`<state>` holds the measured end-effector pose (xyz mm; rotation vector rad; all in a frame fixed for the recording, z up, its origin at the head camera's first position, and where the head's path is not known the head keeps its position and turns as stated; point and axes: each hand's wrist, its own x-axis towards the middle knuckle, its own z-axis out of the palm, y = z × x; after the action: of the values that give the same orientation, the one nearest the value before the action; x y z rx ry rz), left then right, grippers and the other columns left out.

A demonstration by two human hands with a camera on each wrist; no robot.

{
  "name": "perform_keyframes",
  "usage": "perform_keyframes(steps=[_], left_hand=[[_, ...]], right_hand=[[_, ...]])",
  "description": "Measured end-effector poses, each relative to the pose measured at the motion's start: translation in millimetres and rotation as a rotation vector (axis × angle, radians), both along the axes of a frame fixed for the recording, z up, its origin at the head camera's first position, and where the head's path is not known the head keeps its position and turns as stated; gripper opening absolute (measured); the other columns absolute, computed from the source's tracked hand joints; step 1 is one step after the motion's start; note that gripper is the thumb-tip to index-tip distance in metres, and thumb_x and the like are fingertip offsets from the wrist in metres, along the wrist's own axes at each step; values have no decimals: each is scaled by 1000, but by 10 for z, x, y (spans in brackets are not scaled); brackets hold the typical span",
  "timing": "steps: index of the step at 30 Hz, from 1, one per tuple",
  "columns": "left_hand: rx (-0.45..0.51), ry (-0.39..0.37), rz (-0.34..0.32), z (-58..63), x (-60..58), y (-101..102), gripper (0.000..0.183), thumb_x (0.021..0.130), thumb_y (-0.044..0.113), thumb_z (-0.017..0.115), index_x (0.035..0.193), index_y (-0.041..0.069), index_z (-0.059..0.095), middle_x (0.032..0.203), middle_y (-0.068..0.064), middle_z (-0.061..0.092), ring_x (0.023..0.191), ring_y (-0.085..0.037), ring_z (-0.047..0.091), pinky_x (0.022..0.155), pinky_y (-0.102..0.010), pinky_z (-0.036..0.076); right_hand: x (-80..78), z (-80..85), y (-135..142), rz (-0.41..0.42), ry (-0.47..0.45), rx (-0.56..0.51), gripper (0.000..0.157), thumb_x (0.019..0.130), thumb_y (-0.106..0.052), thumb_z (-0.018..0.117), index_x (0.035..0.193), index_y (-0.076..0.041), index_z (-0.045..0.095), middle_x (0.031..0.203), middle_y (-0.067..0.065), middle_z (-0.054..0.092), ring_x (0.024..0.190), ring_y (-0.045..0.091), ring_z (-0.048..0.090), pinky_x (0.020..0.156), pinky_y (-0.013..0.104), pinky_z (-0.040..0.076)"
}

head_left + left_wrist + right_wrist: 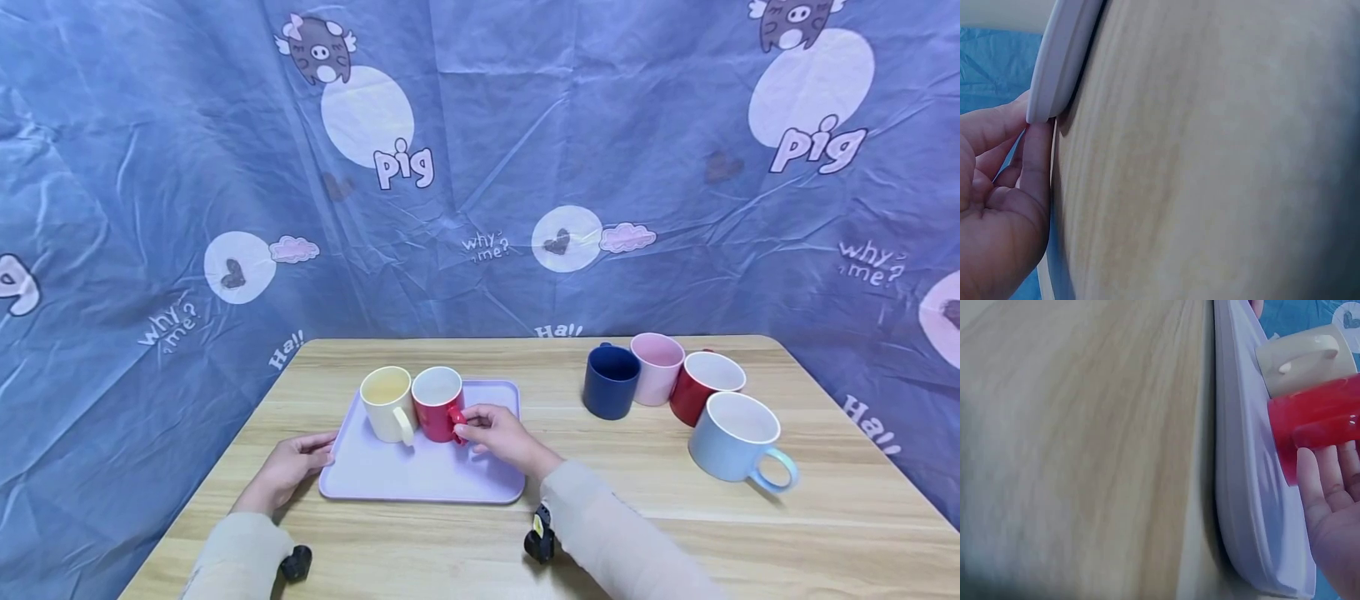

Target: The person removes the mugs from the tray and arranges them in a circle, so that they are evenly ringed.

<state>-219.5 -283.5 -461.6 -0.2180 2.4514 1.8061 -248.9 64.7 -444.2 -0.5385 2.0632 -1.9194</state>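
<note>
A lilac tray (420, 479) lies on the table with two mugs standing upright on it. The cream mug (384, 417) is at the left, and close beside it is a red mug (433, 421) with a white inside. My right hand (501, 435) pinches the red mug's handle, which faces right and toward me. In the right wrist view, the fingertips (1307, 464) meet that handle. My left hand (291, 468) holds the tray's left edge; the left wrist view shows thumb and fingers around the rim (1044, 106).
To the right stand a navy mug (609, 390), a pink mug (654, 379), another red mug (692, 398) and a light blue mug (727, 446), grouped closely. The wooden table (420, 550) ends at a blue printed curtain (480, 167).
</note>
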Motion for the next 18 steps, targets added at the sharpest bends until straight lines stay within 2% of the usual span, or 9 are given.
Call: perform_keyframes(steps=[4, 10, 13, 18], left_hand=[[0, -1, 0, 3, 6, 7, 46, 86, -9, 59, 129, -18, 45, 122, -29, 57, 100, -15, 60, 84, -24, 53], [5, 2, -6, 6, 0, 3, 46, 87, -8, 59, 129, -18, 45, 122, -29, 57, 99, -14, 61, 83, -24, 53], [10, 6, -5, -1, -6, -4, 46, 86, -8, 59, 129, -18, 45, 121, -28, 58, 98, -13, 61, 83, -24, 53], [12, 11, -1, -16, -4, -11, 46, 85, -10, 60, 128, -18, 46, 120, -28, 59, 97, -12, 61, 82, -23, 54]], right_hand=[[7, -25, -49, -22, -1, 1, 27, 92, -12, 63, 107, 10, 61, 96, 20, 67, 87, 25, 64, 73, 43, 58], [7, -48, -101, -46, 6, -2, 24, 92, -15, 63, 97, 8, 64, 90, 14, 70, 83, 14, 62, 75, 40, 57], [9, -65, -114, -65, 24, -1, 23, 92, -14, 63, 97, 8, 66, 87, 14, 70, 80, 15, 63, 75, 38, 57], [28, -88, -112, -66, 55, -4, 24, 92, -11, 63, 102, 11, 68, 87, 19, 70, 82, 30, 67, 73, 35, 58]])
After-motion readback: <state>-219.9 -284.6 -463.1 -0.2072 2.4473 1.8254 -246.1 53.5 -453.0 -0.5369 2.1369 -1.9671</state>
